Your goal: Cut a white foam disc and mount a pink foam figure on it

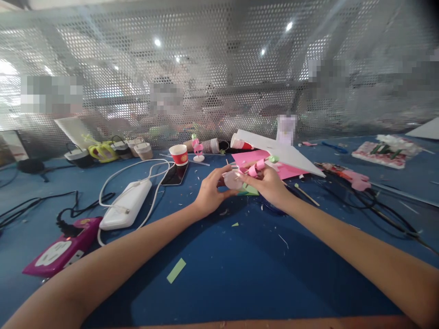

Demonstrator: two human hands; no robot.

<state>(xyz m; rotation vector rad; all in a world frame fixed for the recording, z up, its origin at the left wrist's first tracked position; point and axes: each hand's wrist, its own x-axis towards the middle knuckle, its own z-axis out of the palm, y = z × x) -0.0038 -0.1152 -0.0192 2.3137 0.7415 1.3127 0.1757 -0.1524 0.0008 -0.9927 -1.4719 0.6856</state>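
My left hand (213,189) is closed around the edge of a round white disc (233,180), thumb below it and fingers above. My right hand (269,183) pinches the same piece from the other side. A curled pink paper strip (256,168) with a pale green tip (273,159) joins the disc and sticks out over my right fingers. Behind my hands lie pink paper sheets (291,171) and a tilted white board (291,153). Green paper (250,189) shows just under the disc.
A red and white cup (179,155) stands by a phone (176,175), near a small pink figure (198,148). White power bank (126,205) and purple power strip (65,246) lie left with cables. A glue gun (353,177) lies right. Perforated metal panel (212,68) stands behind.
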